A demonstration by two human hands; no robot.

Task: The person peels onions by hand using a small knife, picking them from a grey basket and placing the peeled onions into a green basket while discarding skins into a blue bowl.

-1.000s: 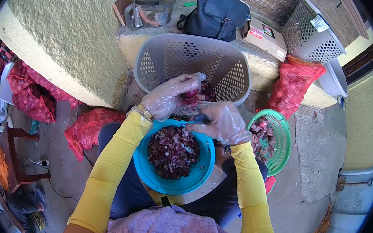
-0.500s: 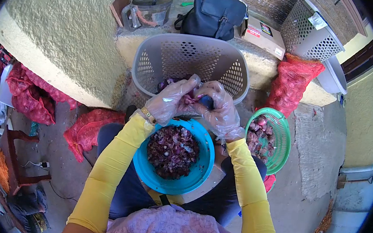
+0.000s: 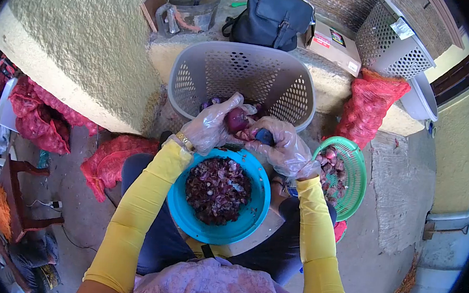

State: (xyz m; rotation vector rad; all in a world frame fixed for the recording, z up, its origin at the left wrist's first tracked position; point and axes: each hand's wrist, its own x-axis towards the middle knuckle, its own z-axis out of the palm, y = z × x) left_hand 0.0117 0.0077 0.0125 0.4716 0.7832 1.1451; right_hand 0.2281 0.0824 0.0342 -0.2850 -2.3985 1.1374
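A purple onion (image 3: 237, 120), smooth and shiny, is gripped in my left hand (image 3: 209, 125), which wears a clear plastic glove. My right hand (image 3: 284, 148), gloved the same way, is closed around a dark blue handle-like piece (image 3: 264, 136); its other end is hidden by the fingers. The right fingertips meet the onion's lower right side. Below both hands sits a blue basin (image 3: 260, 204) holding a heap of dark purple onion skins (image 3: 218, 191). Just beyond them stands a grey perforated basket (image 3: 242, 63) with several onions at its bottom.
To the right, a green basket (image 3: 357, 179) contains small purplish bulbs. Red mesh sacks stand at right (image 3: 369, 108) and left (image 3: 113, 161). On the ledge are a black backpack (image 3: 276, 16), a cardboard box (image 3: 332, 46) and a clear bucket (image 3: 194, 3). A wall rises at left.
The onion in my left hand now shows a smooth, bare surface between the hands. My right hand has shifted slightly right and down, turning with the dark blue piece.
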